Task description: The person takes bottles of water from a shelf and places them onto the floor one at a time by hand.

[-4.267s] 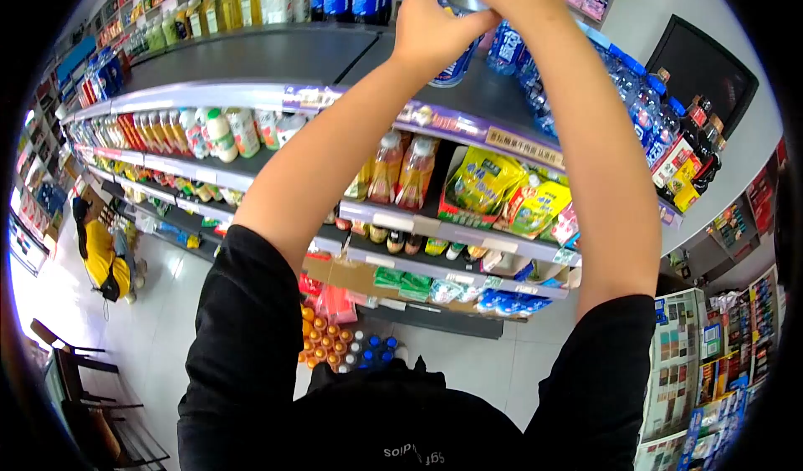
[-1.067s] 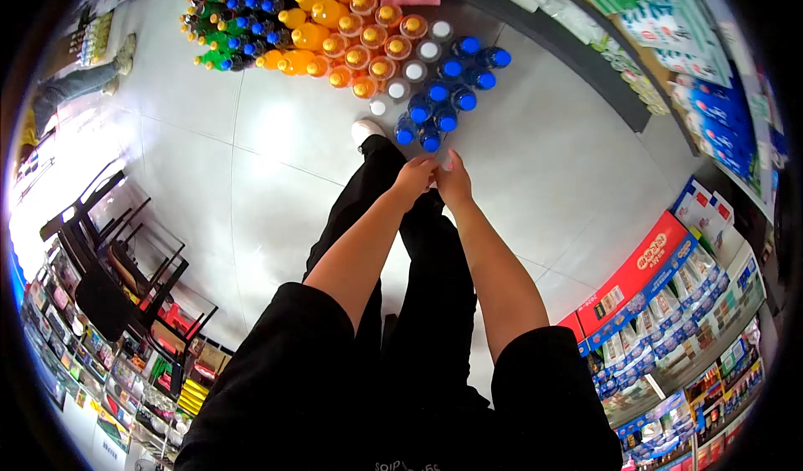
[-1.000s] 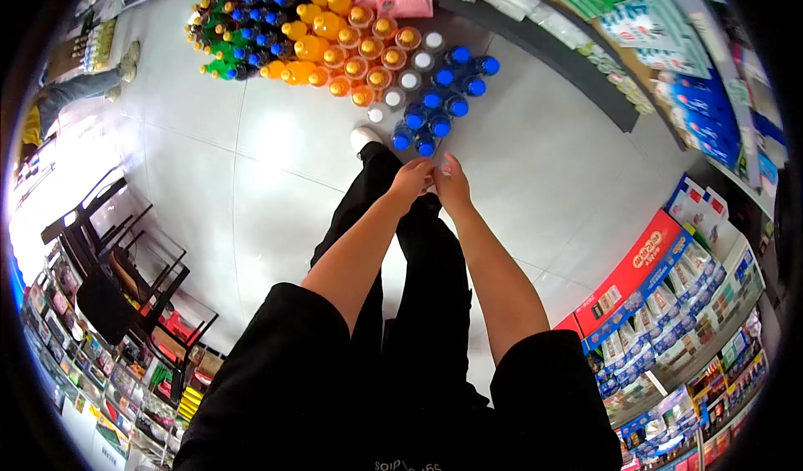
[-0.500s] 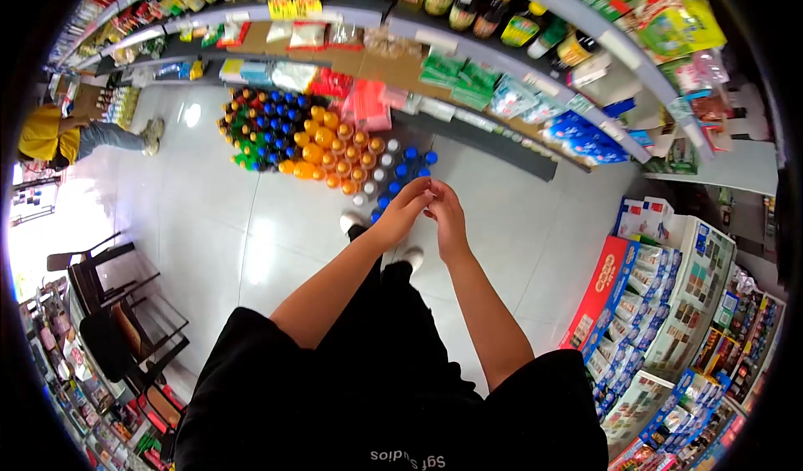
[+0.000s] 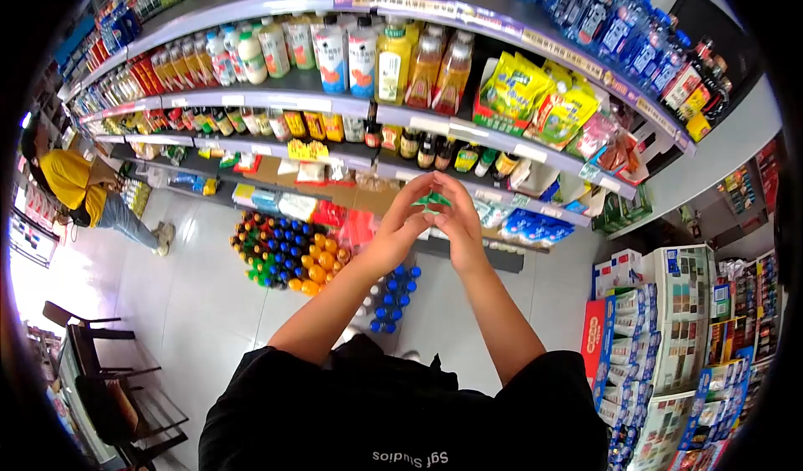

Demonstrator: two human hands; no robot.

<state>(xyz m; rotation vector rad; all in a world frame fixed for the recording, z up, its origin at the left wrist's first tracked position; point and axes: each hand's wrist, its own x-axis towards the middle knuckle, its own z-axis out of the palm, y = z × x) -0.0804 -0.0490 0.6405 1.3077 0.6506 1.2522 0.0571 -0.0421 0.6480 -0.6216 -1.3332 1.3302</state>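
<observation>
My left hand [image 5: 400, 230] and my right hand [image 5: 462, 227] are raised in front of me, before the shelves. Their curved fingers meet at the tips and the thumbs come together below, making a ring. Nothing appears to be held in either hand. Green packets [image 5: 432, 201] on a low shelf show through the gap between the hands. Past my left forearm, bottles with orange caps [image 5: 319, 262] stand on the floor, and blue-capped bottles [image 5: 393, 299] are between my forearms.
Long shelves [image 5: 293, 99] of bottles and packets curve across ahead. A display rack [image 5: 631, 345] of packets stands at right. Dark chairs [image 5: 109, 387] are at lower left. A person in a yellow top [image 5: 67, 178] stands at far left.
My view has tilted up, showing more shelves. My hands have gone from clasped loosely together to a wider ring with the fingertips touching. The person at left shows more fully.
</observation>
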